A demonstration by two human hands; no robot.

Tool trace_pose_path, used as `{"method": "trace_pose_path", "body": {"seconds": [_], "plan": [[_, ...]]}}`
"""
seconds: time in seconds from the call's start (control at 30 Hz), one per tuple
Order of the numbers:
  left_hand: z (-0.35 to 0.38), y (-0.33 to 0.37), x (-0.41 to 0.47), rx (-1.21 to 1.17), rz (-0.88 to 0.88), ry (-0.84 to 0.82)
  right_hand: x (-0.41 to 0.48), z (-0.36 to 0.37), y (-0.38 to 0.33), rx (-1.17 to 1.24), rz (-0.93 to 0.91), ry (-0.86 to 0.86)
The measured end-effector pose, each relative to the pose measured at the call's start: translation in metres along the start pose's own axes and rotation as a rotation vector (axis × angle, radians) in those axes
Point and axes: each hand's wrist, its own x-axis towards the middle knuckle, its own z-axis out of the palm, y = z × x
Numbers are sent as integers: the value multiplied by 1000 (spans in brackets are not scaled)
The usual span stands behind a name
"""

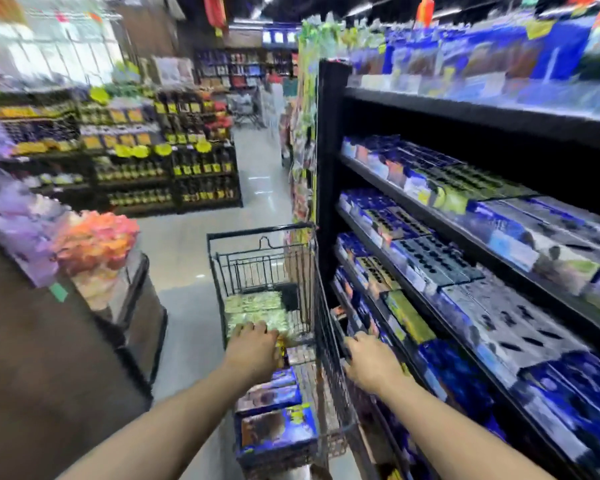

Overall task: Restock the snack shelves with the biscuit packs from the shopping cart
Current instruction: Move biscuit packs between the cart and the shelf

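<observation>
Supermarket aisle floor runs up the frame's middle, where the shopping cart point(267, 306) sits against the snack shelves point(465, 244) for short reaches: left hand point(253, 348) spread over its biscuit packs point(278, 427), right hand point(371, 362) clasping the cart's side.

Bright overhead store lighting; heavy motion blur throughout; wide-angle bending at edges; glare on pale floor point(257, 174).

Motion blur smears the whole aisle, so labels on the biscuit packs point(278, 433) in the shopping cart point(262, 237) are unreadable. The left hand point(252, 348) hides whatever its fingers point(253, 328) touch inside the cart. The snack shelves point(465, 233) run off the right edge.
</observation>
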Motion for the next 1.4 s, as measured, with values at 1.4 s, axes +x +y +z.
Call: {"method": "trace_pose_path", "body": {"seconds": [1.4], "plan": [[347, -121, 295, -112, 175, -673, 268, 268, -93, 395, 423, -606]]}}
